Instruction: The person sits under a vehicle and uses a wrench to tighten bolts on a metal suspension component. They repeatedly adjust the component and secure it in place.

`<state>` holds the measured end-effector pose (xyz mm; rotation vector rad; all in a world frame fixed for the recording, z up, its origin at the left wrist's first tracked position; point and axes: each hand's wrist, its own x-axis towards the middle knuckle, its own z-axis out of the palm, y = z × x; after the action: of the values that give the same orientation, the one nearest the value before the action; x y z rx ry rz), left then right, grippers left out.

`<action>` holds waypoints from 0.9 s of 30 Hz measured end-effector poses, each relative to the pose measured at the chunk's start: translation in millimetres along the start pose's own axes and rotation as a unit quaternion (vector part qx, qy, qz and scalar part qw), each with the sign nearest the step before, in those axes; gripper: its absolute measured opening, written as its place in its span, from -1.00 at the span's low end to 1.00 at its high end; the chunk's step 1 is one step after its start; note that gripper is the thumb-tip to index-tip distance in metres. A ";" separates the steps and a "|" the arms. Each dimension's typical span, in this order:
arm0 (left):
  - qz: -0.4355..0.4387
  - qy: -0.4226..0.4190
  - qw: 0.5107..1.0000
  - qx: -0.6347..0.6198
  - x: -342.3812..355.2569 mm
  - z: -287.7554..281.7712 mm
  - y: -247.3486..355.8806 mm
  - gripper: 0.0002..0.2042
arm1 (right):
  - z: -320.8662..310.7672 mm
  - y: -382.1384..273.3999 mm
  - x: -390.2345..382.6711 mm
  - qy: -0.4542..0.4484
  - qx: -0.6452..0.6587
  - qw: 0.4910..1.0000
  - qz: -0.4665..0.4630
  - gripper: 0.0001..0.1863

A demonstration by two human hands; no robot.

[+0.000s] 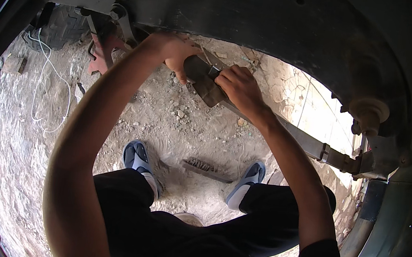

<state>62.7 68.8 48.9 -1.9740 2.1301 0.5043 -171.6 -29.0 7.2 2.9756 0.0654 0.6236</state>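
My left hand (174, 55) reaches to the beam's left stretch, thumb pointing down and apart from the fingers, at the edge of a dark flat plate (207, 90). Some of its fingers are hidden behind the metal. Just to the right, my right hand (242, 87) has its fingers curled in by the plate's upper right edge; what they pinch is covered by the fingers. Between the hands a small light metal piece (214, 70) shows. The plate sits against a long leaf spring (303, 139), which slopes down to the right under a dark vehicle body (241, 12).
A wire brush (206, 170) lies on the ground between my feet. To the left are a red stand (101, 56), a tyre (64, 26), a loose white cord (38, 92) and a small block (13, 65). The spring's right end meets a mount (363, 166).
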 end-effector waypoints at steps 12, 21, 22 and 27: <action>0.038 0.071 0.995 0.062 7.7 25.7 -6.7 -0.01 | 3.0 3.4 6.9 -0.014 0.046 0.999 0.012 -0.83; 0.082 0.129 0.986 0.068 7.6 33.5 -11.4 -0.07 | -1.3 6.0 -4.8 -0.021 0.048 0.999 0.012 -0.86; 0.081 0.122 0.986 0.075 9.0 32.0 -9.5 -0.07 | 2.0 5.6 -2.7 -0.013 0.052 0.998 0.010 -0.85; 0.103 0.168 0.979 0.059 5.3 42.4 -18.2 -0.07 | 10.3 0.1 2.6 -0.006 0.058 0.998 0.027 -0.87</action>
<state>76.5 78.8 5.7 -1.8940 2.5149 0.0701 -165.1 -29.8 -1.1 3.1021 0.0202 0.6281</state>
